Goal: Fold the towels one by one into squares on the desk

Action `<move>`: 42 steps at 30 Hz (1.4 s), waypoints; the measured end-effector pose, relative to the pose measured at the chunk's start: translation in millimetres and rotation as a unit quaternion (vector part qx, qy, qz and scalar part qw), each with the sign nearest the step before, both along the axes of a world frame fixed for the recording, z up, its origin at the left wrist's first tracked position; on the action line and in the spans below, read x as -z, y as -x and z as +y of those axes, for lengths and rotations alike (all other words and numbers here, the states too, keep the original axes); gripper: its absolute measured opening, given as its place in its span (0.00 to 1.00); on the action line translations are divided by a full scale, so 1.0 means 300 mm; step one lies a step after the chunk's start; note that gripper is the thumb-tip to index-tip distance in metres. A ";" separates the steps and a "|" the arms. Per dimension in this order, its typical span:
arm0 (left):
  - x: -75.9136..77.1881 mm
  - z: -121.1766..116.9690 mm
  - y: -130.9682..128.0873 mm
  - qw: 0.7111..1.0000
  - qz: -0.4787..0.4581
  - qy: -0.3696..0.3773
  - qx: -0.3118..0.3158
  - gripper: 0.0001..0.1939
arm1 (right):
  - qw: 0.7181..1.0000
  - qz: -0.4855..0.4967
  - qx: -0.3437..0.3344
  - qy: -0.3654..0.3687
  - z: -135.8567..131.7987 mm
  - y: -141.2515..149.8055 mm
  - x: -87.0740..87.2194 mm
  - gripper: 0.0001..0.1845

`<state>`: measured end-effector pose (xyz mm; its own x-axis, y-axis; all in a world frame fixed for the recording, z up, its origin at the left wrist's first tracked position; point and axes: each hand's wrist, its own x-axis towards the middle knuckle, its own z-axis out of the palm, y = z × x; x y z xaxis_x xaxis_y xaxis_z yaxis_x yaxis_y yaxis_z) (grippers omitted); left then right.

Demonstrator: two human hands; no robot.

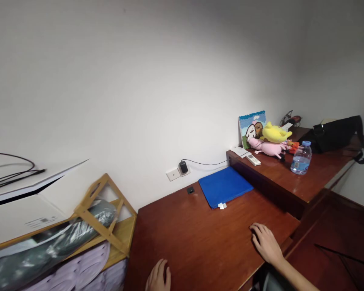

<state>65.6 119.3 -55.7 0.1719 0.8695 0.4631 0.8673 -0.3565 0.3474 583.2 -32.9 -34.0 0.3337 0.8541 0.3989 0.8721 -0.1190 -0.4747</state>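
My left hand (158, 277) rests palm down near the front left of the reddish-brown desk (182, 230), its fingers stretched out and its wrist cut off by the lower edge of the view. Farther right, my right hand (266, 243) lies flat on the desk near its right side, fingers extended. Neither hand holds anything. Beyond them, against the wall, lies a flat blue folded cloth or mat (226, 186) with small white tags at its front edge. A small black socket (190, 190) is set into the desktop beside it.
On the raised shelf to the right are a water bottle (301, 158), a white remote (253, 160), yellow (274, 132) and pink (268, 148) plush toys, a dog picture (253, 126) and a black bag (333, 133). A wooden rack (121, 238) stands left. A black charger (183, 166) is plugged into the wall.
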 end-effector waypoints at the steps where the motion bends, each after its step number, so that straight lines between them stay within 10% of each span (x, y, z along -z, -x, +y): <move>1: -0.015 -0.006 -0.019 1.000 0.004 -0.003 0.000 0.25 | 1.000 0.002 0.001 0.004 0.000 0.001 -0.007 0.19; 20: -0.075 -0.045 -0.068 0.999 0.010 -0.030 0.011 0.24 | 0.989 0.146 -0.007 -0.015 -0.013 0.008 -0.071 0.17; 22: -0.084 -0.050 -0.071 1.000 0.010 -0.023 0.011 0.24 | 0.937 0.347 0.016 -0.039 0.013 0.025 -0.091 0.12; 25: -0.096 -0.052 -0.074 1.000 0.015 -0.015 0.009 0.24 | 0.781 0.620 0.054 -0.057 0.093 0.089 -0.116 0.08; 31: -0.111 -0.062 -0.082 1.000 0.021 -0.004 -0.005 0.23 | 0.634 0.772 0.028 -0.034 0.355 0.270 -0.138 0.09; 36: -0.092 -0.066 -0.071 0.999 0.028 0.005 -0.016 0.24 | 0.566 0.822 0.040 -0.041 0.579 0.345 -0.171 0.09; 42: -0.042 -0.038 -0.045 0.999 0.038 0.015 -0.034 0.22 | 0.549 0.826 0.097 -0.084 0.777 0.407 -0.190 0.13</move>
<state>79.1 107.8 -43.1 0.1457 0.8937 0.4244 0.9137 -0.2860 0.2886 460.9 200.3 23.1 0.4375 0.7358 -0.5169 -0.7855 0.0330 -0.6179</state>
